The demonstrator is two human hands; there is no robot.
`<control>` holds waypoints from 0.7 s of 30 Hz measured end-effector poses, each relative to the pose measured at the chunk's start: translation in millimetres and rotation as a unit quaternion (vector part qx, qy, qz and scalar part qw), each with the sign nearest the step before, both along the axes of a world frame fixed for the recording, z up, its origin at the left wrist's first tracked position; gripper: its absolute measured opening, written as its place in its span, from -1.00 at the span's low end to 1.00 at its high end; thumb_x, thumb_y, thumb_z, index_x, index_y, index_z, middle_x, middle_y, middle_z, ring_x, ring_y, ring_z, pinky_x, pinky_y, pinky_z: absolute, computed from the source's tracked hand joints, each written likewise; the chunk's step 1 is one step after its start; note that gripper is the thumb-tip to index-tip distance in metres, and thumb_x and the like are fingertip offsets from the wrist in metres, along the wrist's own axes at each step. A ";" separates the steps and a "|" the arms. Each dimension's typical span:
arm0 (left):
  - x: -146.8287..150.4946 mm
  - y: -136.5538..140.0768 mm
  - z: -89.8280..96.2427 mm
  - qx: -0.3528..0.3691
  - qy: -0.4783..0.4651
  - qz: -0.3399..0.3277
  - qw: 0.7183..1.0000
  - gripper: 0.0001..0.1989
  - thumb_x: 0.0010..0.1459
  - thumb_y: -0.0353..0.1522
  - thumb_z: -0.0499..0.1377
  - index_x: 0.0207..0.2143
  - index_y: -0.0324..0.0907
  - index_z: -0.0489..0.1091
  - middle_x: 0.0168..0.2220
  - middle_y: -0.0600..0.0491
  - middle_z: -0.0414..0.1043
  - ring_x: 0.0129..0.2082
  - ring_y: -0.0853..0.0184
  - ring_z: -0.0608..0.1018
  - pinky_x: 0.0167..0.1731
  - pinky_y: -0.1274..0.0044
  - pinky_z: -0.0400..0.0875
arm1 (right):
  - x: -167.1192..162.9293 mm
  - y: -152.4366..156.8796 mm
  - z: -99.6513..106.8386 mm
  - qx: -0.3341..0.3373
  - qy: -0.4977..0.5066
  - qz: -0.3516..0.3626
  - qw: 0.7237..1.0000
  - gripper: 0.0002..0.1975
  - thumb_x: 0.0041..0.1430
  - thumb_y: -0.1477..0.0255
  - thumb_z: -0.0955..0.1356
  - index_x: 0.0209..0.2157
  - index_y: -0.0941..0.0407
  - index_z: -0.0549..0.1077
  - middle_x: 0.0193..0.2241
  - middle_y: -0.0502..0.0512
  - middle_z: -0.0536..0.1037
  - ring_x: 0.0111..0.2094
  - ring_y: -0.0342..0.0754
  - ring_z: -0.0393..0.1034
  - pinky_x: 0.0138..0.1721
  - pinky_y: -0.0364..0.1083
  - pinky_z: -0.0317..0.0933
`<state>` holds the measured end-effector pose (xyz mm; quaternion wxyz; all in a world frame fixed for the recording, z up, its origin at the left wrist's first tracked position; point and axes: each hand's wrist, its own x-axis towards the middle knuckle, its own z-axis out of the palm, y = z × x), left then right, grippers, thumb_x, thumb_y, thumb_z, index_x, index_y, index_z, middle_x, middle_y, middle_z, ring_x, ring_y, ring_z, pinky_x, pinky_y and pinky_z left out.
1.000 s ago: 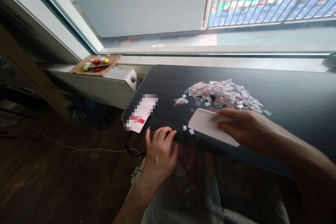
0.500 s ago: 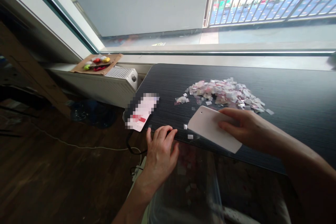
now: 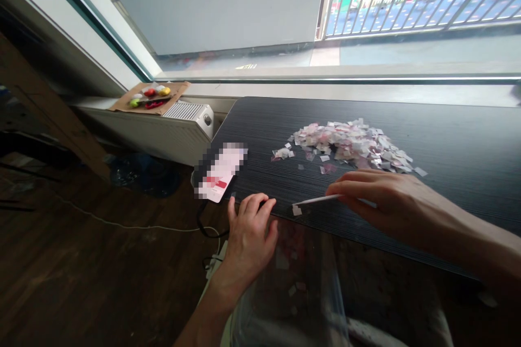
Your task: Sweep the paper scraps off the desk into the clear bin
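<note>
In my right hand (image 3: 378,195) is a white flat scraper (image 3: 319,199), seen nearly edge-on. Its left end touches the black tabletop (image 3: 260,119) beside small paper pieces (image 3: 297,210) near the front edge. Farther back lies a broad heap of small white and pinkish, partly see-through pieces (image 3: 350,141). My left hand (image 3: 250,233) rests at the table's front edge, fingers bent and apart, thumb spread. Just below the edge and close to that hand stands a clear plastic container (image 3: 331,282) with some pieces inside. Whether the left fingers touch its rim is hidden.
A phone (image 3: 220,173), partly pixelated, lies at the table's left edge with a black cable (image 3: 201,222) below. Left of the table is a radiator (image 3: 191,124) bearing cardboard (image 3: 179,95) with colourful small items. A window (image 3: 244,11) runs along the back.
My right hand has tipped the scraper from lying broad side up to nearly edge-on, its end now at the small pieces near the edge. My left hand stays in place.
</note>
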<state>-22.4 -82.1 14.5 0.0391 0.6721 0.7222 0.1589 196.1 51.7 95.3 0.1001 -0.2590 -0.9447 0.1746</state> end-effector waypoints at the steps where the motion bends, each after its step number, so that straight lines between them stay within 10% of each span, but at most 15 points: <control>1: 0.3 0.5 0.3 0.000 0.000 0.005 1.000 -0.64 0.17 -0.46 0.09 0.03 -0.14 0.37 0.02 -0.11 0.44 0.06 0.09 0.44 0.20 -0.08 0.04 | 1.4 -0.1 0.9 0.003 0.007 0.013 1.000 -0.69 0.28 0.54 0.21 -0.22 0.14 0.59 -0.27 0.19 0.62 -0.34 0.00 0.51 -0.32 -0.08 0.30; 10: -5.6 -1.1 -0.3 -0.007 0.011 -0.018 1.000 -0.58 0.18 -0.50 0.04 0.09 -0.12 0.35 0.07 -0.11 0.41 0.10 0.11 0.42 0.20 -0.04 0.05 | -16.2 1.6 -18.1 0.012 0.092 0.149 0.985 -0.66 0.24 0.67 0.20 -0.23 0.12 0.56 -0.18 0.18 0.66 -0.16 -0.02 0.54 -0.10 -0.05 0.33; 21: -5.3 -1.1 -0.4 0.000 0.013 -0.015 1.000 -0.60 0.20 -0.51 0.03 0.07 -0.12 0.35 0.05 -0.09 0.41 0.09 0.13 0.43 0.21 -0.01 0.06 | 68.4 -6.1 -26.2 0.022 0.063 0.111 0.992 -0.64 0.32 0.48 0.19 -0.04 -0.02 0.54 -0.11 0.13 0.65 -0.05 0.06 0.52 -0.04 0.01 0.38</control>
